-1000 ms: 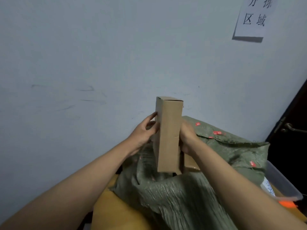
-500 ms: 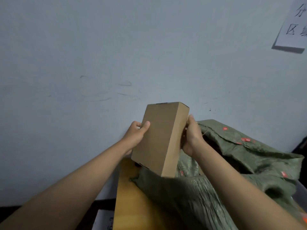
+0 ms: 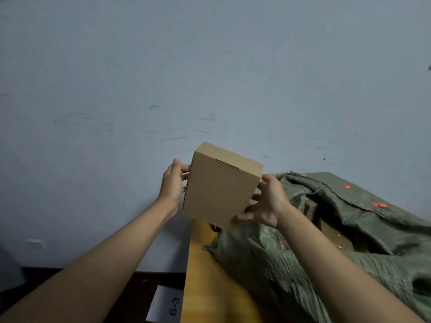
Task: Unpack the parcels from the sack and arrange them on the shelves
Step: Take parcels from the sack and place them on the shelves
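A plain brown cardboard box [image 3: 219, 185] is held up in the air between both hands, its broad face toward me. My left hand [image 3: 172, 183] grips its left edge with fingers behind and thumb in front. My right hand [image 3: 265, 201] grips the right edge and lower corner. Below and to the right lies the green woven sack [image 3: 338, 252] with small red marks, its mouth open. More brown parcels [image 3: 331, 227] show inside it.
The sack lies on a yellow wooden table [image 3: 205, 287] whose left edge is near the middle of the view. A grey-blue wall [image 3: 163, 78] stands close behind. A white label reading 6-3 [image 3: 168, 304] lies on a dark surface at lower left.
The box has been lifted clear of the sack, moved left and turned so its broad face shows. The view has swung left; the paper sign on the wall has left the frame.
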